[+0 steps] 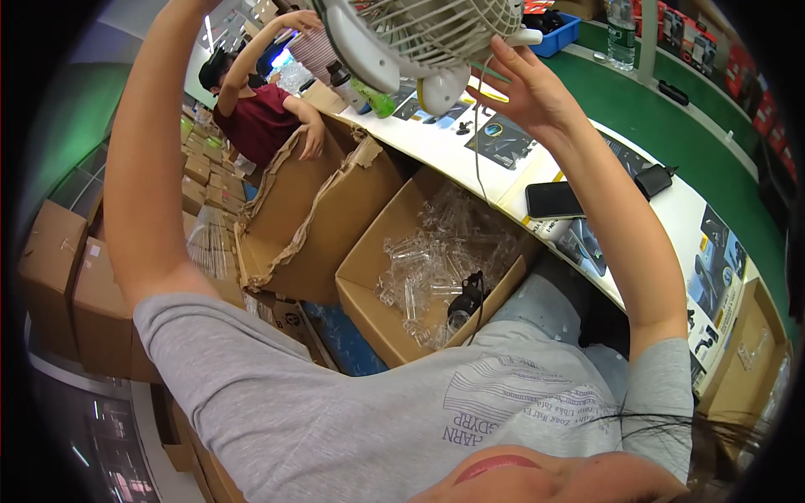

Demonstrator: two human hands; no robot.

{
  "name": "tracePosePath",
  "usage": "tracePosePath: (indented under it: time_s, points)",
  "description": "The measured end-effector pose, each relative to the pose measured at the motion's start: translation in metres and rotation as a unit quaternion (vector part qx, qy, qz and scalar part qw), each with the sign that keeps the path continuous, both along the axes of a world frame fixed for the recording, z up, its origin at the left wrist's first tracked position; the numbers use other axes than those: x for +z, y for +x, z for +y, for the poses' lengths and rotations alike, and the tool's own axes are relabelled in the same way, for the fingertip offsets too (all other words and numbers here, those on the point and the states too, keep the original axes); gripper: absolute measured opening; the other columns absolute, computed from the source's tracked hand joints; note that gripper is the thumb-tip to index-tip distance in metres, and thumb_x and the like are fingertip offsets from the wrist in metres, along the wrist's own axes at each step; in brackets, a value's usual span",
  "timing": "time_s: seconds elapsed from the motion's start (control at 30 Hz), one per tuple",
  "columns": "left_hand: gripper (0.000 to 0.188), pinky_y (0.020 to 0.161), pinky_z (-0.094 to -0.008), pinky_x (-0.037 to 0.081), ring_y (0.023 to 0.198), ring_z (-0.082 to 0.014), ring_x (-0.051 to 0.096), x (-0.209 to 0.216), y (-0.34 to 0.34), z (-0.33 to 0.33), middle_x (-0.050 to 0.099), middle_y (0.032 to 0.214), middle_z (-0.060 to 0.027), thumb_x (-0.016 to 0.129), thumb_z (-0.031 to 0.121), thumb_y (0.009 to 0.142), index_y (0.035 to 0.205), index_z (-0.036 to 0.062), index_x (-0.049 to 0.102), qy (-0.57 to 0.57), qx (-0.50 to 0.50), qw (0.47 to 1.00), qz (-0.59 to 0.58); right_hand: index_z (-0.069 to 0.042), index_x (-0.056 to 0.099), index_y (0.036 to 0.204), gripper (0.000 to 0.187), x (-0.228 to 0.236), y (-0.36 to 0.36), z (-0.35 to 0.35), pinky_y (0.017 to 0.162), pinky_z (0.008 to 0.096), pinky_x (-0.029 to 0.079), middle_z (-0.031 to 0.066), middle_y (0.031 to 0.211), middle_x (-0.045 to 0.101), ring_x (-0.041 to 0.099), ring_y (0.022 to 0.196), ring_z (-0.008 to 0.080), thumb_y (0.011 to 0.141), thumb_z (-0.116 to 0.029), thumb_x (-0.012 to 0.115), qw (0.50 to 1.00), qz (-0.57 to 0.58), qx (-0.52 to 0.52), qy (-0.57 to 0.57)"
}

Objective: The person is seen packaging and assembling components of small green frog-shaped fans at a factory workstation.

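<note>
A white fan [436, 38] with a wire cage and a pale cord [477, 147] is raised at the top edge, partly cut off. My right hand [537, 88] is at the fan's lower right side, its fingers bent against the casing and around the cord. My left arm [155, 151] reaches up past the top edge, so the left hand is out of the picture. Below the fan, a cardboard box [360, 272] holds several clear plastic pieces [428, 260] and a black corded item [471, 293].
A white table [511, 180] carries a black phone [553, 201], a black adapter [654, 178], a green bottle [373, 99] and a blue bin [558, 33]. A person in a dark red shirt [260, 121] stands at the far left. Several cartons [105, 306] are stacked left.
</note>
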State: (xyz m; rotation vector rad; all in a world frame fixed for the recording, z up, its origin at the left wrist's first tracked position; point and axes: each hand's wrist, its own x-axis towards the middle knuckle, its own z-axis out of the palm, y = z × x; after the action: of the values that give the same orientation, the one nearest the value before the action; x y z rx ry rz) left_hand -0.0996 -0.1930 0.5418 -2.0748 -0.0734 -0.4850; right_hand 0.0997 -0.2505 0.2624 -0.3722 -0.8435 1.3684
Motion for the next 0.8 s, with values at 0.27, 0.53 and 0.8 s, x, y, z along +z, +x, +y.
tracePosePath:
  time_s: [0.27,0.53,0.8]
  points:
    - [0.026,0.076,-0.0365,0.049,0.089,-0.0319,0.061,0.024,0.043,0.049,0.058,0.114,-0.0095,0.059,0.003,0.074,0.098,0.0129,0.060,0.069,0.023,0.997,-0.002,-0.017,0.046,0.116,0.054,0.021,0.025,0.059,0.096,0.0408,0.041,0.0030,0.114,0.054,0.049,0.110,0.0219,0.073,-0.032,0.075,0.999,0.031,-0.031,-0.003]
    - [0.023,0.079,-0.0395,0.046,0.091,-0.0310,0.059,0.025,0.053,0.081,0.055,0.118,-0.0059,0.058,0.008,0.075,0.096,0.0168,0.060,0.091,0.076,0.992,-0.035,-0.017,0.041,0.120,0.065,0.035,0.041,0.086,0.094,0.0423,0.040,0.0029,0.115,0.052,0.049,0.109,0.0220,0.070,-0.030,0.079,0.997,0.019,-0.076,-0.004]
    - [0.032,0.081,-0.0388,0.045,0.093,-0.0295,0.058,0.022,0.058,0.096,0.055,0.119,-0.0049,0.061,0.006,0.069,0.099,0.0175,0.059,0.068,0.096,0.992,-0.041,-0.017,0.041,0.119,0.065,0.034,0.041,0.113,0.094,0.0437,0.039,0.0028,0.112,0.051,0.048,0.106,0.0217,0.069,-0.031,0.080,0.998,0.034,-0.053,-0.024]
